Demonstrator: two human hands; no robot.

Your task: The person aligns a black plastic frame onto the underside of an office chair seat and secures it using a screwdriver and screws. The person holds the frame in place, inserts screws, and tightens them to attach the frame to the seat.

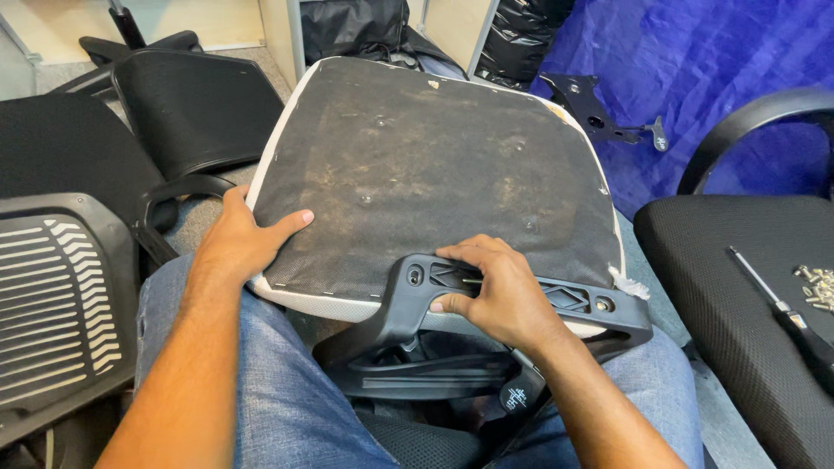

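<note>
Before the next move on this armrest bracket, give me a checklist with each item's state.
1. Seat pan steadied underside-up on the lap by the left hand: ok.
2. Right hand on the black armrest bracket: ok.
3. Bracket lying flat along the seat's near edge: ok.
4. Bracket holes lined up with seat holes: cannot tell.
5. Screwdriver in hand: not ok, it lies on the chair at right.
6. Screws nearby: ok, beside the screwdriver.

I count one upturned seat cushion (434, 165) on my lap, one armrest bracket (486, 304), one screwdriver (786, 313), one pile of screws (817, 288), one metal plate (595, 108).
</note>
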